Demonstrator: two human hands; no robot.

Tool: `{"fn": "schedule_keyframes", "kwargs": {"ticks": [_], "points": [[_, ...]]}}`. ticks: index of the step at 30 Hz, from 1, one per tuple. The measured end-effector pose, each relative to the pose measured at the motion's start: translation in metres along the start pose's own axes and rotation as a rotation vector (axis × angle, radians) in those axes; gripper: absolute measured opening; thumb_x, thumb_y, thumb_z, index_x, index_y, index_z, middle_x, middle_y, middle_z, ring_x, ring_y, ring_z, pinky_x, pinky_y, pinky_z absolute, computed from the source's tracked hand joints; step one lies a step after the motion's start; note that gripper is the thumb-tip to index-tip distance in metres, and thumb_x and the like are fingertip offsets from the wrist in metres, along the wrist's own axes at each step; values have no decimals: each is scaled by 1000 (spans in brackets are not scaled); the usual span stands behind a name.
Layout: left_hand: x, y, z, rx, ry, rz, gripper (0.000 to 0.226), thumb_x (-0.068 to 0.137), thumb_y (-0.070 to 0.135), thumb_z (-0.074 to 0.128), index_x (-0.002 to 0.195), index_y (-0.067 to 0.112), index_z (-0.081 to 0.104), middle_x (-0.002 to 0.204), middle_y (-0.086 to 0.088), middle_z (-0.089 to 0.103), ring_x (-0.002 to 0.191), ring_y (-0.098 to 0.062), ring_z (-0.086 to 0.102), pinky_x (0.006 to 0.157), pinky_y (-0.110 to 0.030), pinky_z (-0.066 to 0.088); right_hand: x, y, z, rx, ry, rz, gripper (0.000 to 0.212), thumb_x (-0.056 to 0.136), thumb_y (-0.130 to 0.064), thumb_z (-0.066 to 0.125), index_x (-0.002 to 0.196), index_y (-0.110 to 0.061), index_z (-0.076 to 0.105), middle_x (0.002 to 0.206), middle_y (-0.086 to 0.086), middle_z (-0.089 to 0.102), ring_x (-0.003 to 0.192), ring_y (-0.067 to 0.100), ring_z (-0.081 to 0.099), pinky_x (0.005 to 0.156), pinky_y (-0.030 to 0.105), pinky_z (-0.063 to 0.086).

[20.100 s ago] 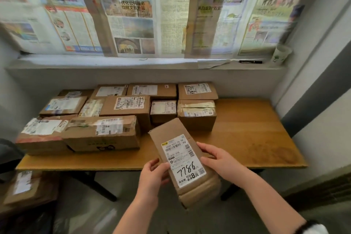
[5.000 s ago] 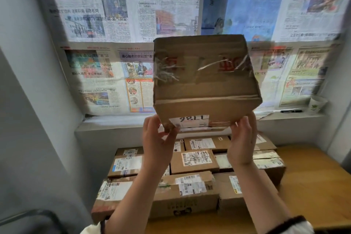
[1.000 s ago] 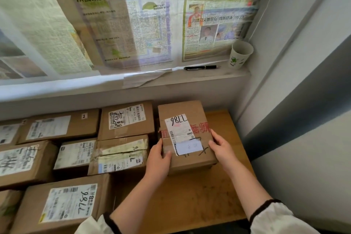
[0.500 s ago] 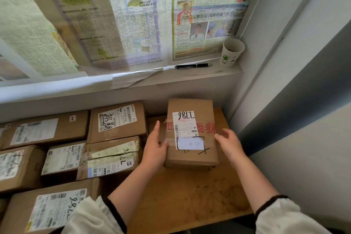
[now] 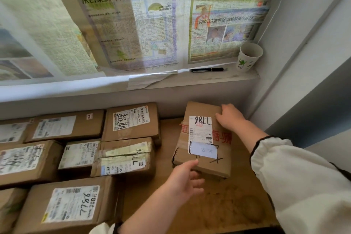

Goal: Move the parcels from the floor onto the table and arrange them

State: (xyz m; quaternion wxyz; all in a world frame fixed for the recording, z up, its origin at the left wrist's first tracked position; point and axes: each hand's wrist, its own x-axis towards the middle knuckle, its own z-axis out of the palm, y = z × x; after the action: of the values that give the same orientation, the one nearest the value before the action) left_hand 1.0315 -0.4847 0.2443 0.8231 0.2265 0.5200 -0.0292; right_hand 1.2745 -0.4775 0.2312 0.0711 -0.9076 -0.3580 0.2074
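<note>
**Parcel set down near the far right corner of the tabletop**

A brown cardboard parcel (image 5: 203,165) is seen lying flat on the tabletop (image 5: 218,205), close to its far right corner and near the wall. A white label is stuck on its top, with "7786" handwritten on it and read upside down from the head view; red printed tape runs across the top. The parcel is touched by both hands. The right hand (image 5: 230,118) is laid on the far right corner of the parcel's top, its fingers fairly straight and nothing clasped. The left hand (image 5: 183,180) is held at the near left corner, the thumb side touching the near edge, the fingers loose and spread, nothing gripped. A white sleeve (image 5: 294,176) with a dark cuff is worn on the right arm.

A bare strip of tabletop is left between this parcel and the other parcels (image 5: 131,121), which are packed in rows across the left part of the tabletop, labels up. Behind the tabletop a window ledge (image 5: 190,81) is seen, on which a black pen (image 5: 209,69) and a paper cup (image 5: 248,57) are placed near its right end. The window above is covered with newspapers (image 5: 133,24).
</note>
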Motion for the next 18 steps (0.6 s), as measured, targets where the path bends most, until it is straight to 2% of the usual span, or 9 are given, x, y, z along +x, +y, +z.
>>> {"fn": "schedule_keyframes", "kwargs": {"ticks": [4, 6, 8, 10, 13, 15, 18], "points": [[5, 26, -13, 152, 50, 26, 60, 90, 20, 60, 142, 15, 31, 141, -21, 41, 113, -40, 55, 95, -56, 42, -27, 21, 7, -33, 78, 128, 45, 96, -37, 40, 123, -2, 48, 124, 18, 47, 107, 36, 53, 88, 40, 47], [8, 46, -19, 188, 76, 65, 59, 89, 23, 59, 141, 17, 33, 140, -20, 42, 111, -39, 55, 89, -55, 44, -38, 31, 5, -26, 93, 164, 38, 95, -37, 42, 110, -5, 55, 105, 13, 56, 91, 29, 58, 74, 36, 50], [10, 66, -23, 206, 91, 109, 55, 89, 26, 58, 140, 17, 38, 138, -17, 44, 115, -38, 52, 85, -52, 44, -48, 40, 3, -5, 99, 207, 32, 94, -38, 46, 96, -9, 58, 82, 4, 57, 75, 22, 57, 60, 31, 48], [14, 80, -26, 180, 63, 165, 45, 91, 27, 55, 133, 15, 46, 131, -11, 53, 114, -32, 52, 85, -49, 43, -57, 45, 7, 60, 100, 248, 30, 93, -39, 51, 86, -11, 57, 77, 3, 57, 71, 20, 57, 57, 29, 47], [19, 88, -29, 120, 23, 242, 30, 93, 25, 51, 121, 16, 56, 118, -5, 62, 107, -25, 55, 77, -44, 44, -67, 50, 13, 229, 94, 286, 25, 91, -35, 56, 84, -11, 57, 84, 8, 62, 73, 19, 58, 59, 28, 47], [19, 84, -30, 75, 58, 270, 30, 93, 22, 52, 122, 16, 55, 116, -4, 62, 107, -22, 55, 73, -41, 46, -72, 52, 16, 401, 85, 305, 24, 89, -29, 59, 100, -8, 61, 98, 10, 64, 85, 22, 60, 67, 30, 49], [25, 64, -36, 70, 220, 360, 43, 90, 14, 57, 131, 16, 47, 125, -7, 56, 115, -24, 51, 74, -37, 50, -82, 53, 20, 654, 132, 328, 42, 88, -24, 62, 126, -6, 54, 122, 11, 59, 111, 29, 55, 87, 36, 46]]}}
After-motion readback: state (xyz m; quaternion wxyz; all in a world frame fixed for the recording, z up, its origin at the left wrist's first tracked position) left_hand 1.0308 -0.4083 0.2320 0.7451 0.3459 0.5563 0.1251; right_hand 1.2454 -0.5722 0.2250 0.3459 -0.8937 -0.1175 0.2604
